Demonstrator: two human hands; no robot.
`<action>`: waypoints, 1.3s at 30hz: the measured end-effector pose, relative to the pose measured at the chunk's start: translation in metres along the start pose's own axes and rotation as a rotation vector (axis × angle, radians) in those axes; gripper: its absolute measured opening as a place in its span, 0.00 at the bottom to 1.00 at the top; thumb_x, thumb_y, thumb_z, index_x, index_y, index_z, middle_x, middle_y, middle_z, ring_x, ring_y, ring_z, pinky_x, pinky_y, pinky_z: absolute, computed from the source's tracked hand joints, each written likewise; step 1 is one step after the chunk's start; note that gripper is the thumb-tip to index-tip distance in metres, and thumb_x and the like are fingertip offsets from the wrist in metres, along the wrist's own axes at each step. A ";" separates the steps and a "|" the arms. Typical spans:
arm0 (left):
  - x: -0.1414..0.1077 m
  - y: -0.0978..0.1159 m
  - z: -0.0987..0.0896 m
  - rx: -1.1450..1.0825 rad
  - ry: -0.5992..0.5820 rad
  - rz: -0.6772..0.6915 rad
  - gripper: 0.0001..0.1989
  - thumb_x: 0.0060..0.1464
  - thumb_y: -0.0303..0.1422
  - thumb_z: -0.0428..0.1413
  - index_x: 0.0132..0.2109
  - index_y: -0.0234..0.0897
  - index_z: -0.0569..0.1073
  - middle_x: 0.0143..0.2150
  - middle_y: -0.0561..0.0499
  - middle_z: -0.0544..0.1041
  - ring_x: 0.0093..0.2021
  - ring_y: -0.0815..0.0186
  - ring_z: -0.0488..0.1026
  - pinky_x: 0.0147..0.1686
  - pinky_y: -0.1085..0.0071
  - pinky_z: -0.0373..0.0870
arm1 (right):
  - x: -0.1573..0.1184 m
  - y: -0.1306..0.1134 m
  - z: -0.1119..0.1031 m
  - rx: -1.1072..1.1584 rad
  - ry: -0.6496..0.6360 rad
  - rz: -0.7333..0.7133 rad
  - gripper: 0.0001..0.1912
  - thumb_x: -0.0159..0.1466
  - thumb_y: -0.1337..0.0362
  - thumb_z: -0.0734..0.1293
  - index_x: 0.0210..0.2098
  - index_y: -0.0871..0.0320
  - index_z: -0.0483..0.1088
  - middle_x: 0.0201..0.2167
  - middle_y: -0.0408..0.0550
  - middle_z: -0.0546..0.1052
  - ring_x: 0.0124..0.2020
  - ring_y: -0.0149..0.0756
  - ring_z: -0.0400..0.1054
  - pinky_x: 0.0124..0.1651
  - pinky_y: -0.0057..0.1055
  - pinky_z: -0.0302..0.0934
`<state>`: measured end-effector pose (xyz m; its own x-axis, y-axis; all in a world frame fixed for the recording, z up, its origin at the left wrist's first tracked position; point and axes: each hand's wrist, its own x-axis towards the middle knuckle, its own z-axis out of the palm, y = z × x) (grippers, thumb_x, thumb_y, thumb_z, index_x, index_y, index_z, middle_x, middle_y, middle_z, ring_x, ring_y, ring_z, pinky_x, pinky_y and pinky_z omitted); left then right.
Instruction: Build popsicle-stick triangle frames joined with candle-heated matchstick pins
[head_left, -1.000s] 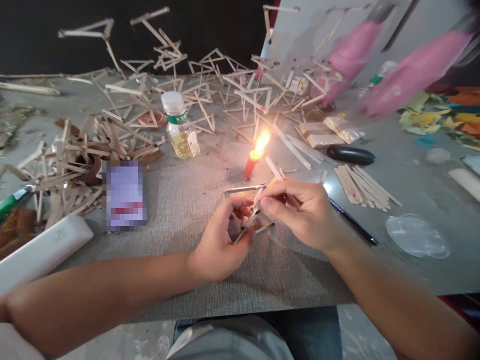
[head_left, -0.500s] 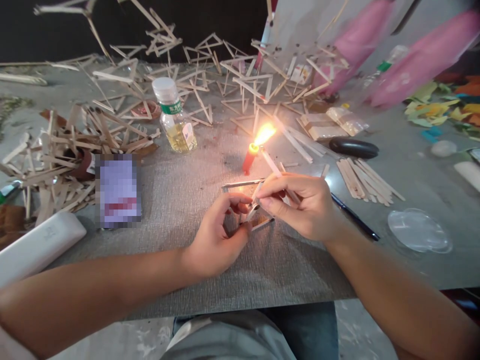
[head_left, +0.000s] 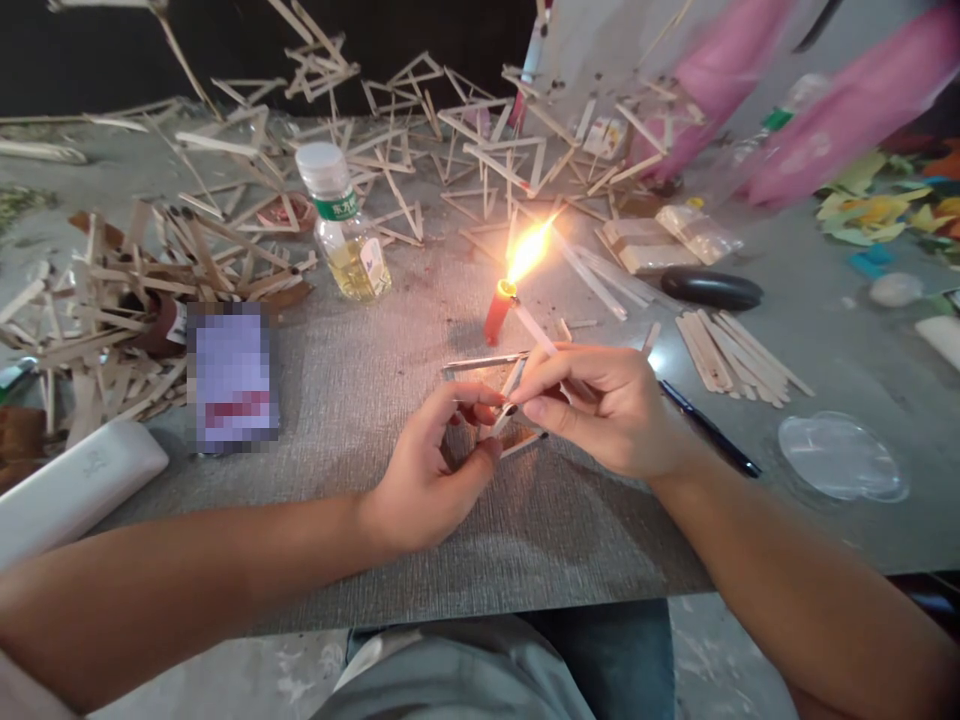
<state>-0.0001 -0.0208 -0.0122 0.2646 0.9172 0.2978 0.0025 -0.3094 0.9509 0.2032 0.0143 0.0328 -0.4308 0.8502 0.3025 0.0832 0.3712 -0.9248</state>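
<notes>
Left hand (head_left: pixel 431 475): fingers closed on a small wooden stick (head_left: pixel 497 425), thumb below, fingertips near the right hand's. Right hand (head_left: pixel 611 410): fingers pinched on a pale stick (head_left: pixel 535 332), which slants up to the left, dark tip right beside the top of the red candle (head_left: pixel 494 318). Candle stands on the table (head_left: pixel 322 400), leaning slightly, lit; flame (head_left: pixel 531 250) streams up to the right. A long thin stick (head_left: pixel 480 363) lies between candle and hands; can't tell if it joins the held piece.

Left side: bottle (head_left: pixel 356 268) with white cap and yellow liquid, blurred purple item (head_left: pixel 234 378), white case (head_left: pixel 82 490), heap of wooden sticks (head_left: pixel 135 335). Right side: flat wooden sticks (head_left: pixel 739 358), dark pen (head_left: pixel 712 430), black oval item (head_left: pixel 712 289), clear plastic disc (head_left: pixel 844 457). Behind the candle: open stick framework (head_left: pixel 487 160) spanning the far side.
</notes>
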 end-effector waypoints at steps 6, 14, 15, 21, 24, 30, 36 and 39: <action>0.000 0.002 0.000 0.000 -0.002 0.001 0.13 0.61 0.24 0.58 0.51 0.42 0.72 0.41 0.51 0.74 0.41 0.66 0.70 0.44 0.66 0.68 | -0.001 0.000 -0.001 -0.038 0.031 0.041 0.04 0.67 0.65 0.71 0.39 0.53 0.80 0.33 0.45 0.80 0.33 0.34 0.71 0.37 0.36 0.65; -0.001 0.002 0.000 -0.014 -0.001 -0.005 0.12 0.63 0.25 0.58 0.51 0.42 0.73 0.42 0.51 0.73 0.41 0.66 0.70 0.44 0.66 0.68 | -0.001 -0.006 -0.001 -0.159 0.038 0.060 0.05 0.66 0.64 0.69 0.38 0.51 0.80 0.33 0.46 0.80 0.32 0.35 0.70 0.36 0.38 0.64; -0.001 0.001 0.000 -0.015 -0.003 -0.003 0.12 0.63 0.25 0.58 0.51 0.42 0.73 0.42 0.50 0.74 0.41 0.65 0.70 0.44 0.66 0.69 | -0.001 -0.006 -0.001 -0.171 0.044 0.059 0.05 0.67 0.63 0.69 0.38 0.51 0.80 0.33 0.46 0.80 0.32 0.36 0.70 0.36 0.38 0.65; -0.002 0.001 -0.001 -0.023 -0.017 -0.009 0.11 0.63 0.25 0.58 0.51 0.42 0.73 0.42 0.50 0.73 0.41 0.65 0.69 0.41 0.68 0.69 | 0.000 -0.005 -0.002 -0.194 0.046 0.045 0.05 0.67 0.63 0.69 0.36 0.50 0.80 0.32 0.46 0.80 0.33 0.36 0.71 0.36 0.38 0.65; -0.002 0.002 -0.001 -0.034 -0.026 -0.025 0.11 0.64 0.25 0.57 0.51 0.41 0.72 0.42 0.50 0.72 0.38 0.67 0.69 0.37 0.70 0.68 | 0.000 -0.005 -0.001 -0.192 0.039 0.051 0.05 0.67 0.63 0.69 0.36 0.51 0.79 0.32 0.45 0.80 0.32 0.36 0.70 0.36 0.38 0.64; 0.000 0.002 -0.001 -0.031 -0.027 0.002 0.11 0.64 0.25 0.57 0.51 0.41 0.72 0.42 0.50 0.72 0.40 0.66 0.69 0.39 0.69 0.69 | 0.000 -0.004 0.001 -0.196 0.038 0.071 0.06 0.67 0.61 0.69 0.35 0.52 0.79 0.32 0.46 0.79 0.31 0.35 0.70 0.35 0.37 0.64; -0.001 0.003 -0.001 -0.020 -0.019 -0.002 0.12 0.63 0.24 0.57 0.52 0.42 0.73 0.42 0.50 0.72 0.41 0.65 0.68 0.42 0.67 0.68 | 0.001 -0.005 0.001 -0.179 0.035 0.066 0.05 0.67 0.63 0.70 0.34 0.53 0.78 0.32 0.46 0.79 0.31 0.34 0.69 0.34 0.36 0.63; -0.001 0.003 -0.001 -0.026 -0.023 -0.005 0.12 0.64 0.24 0.57 0.52 0.42 0.73 0.42 0.50 0.72 0.41 0.66 0.68 0.42 0.67 0.68 | 0.001 -0.006 0.001 -0.175 0.035 0.064 0.05 0.67 0.64 0.70 0.34 0.53 0.78 0.31 0.45 0.79 0.31 0.35 0.69 0.35 0.37 0.63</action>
<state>-0.0014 -0.0225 -0.0096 0.2867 0.9128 0.2908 -0.0210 -0.2975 0.9545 0.2010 0.0123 0.0384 -0.3885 0.8853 0.2555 0.2660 0.3732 -0.8888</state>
